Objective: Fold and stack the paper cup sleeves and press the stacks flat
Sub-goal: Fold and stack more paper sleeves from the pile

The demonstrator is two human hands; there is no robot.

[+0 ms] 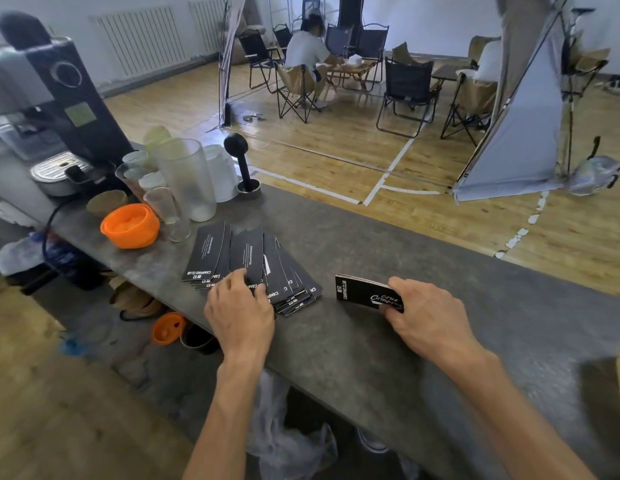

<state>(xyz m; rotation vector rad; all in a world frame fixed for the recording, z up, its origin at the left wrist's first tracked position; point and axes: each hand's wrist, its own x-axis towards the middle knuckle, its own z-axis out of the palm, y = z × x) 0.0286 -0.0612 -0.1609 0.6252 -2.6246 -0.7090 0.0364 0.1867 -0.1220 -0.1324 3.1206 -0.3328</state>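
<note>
The fanned sleeves (253,261) lie spread across the grey counter (422,258) just left of the frame's centre, overlapping loosely, their near ends sticking out unevenly toward the person. The likeliest trouble is there: a sideways drag from the left hand (241,311) could slide the fan further apart or nudge the nearest sleeves off the counter's front edge, and taking two at once would spoil the fold. The left hand rests on the fan's near end, fingers curled down onto the top sleeve, the thumb at its edge; whether it pinches or merely presses cannot be told. To the right, well apart from the fan, the folded stack (365,292) sits on the counter with the right hand (428,315) gripping its right end, thumb above and fingers under. Its free left end looks slightly sprung, so it may splay if released unpressed. Glasses (184,178) and an orange bowl (130,226) stand at the upper left, near the fan's far ends.
</note>
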